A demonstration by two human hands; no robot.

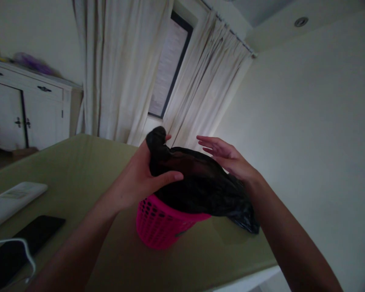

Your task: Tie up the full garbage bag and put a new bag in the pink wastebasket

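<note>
A black plastic bag [200, 186] lies draped over the top of a pink perforated basket [158, 227] that stands on an olive-green surface [79, 170]. My left hand [146, 174] grips the bunched end of the bag at its left, thumb across the front. My right hand [228, 158] hovers over the bag's far right side with its fingers spread and flat, holding nothing. The bag's right edge hangs down past the basket onto the surface.
A white remote-like device [12, 198], a dark flat phone [21, 243] and a white cable [18, 243] lie at the near left. A white cabinet [24, 109] stands at the far left. Cream curtains [124, 69] frame a window behind; a plain wall is to the right.
</note>
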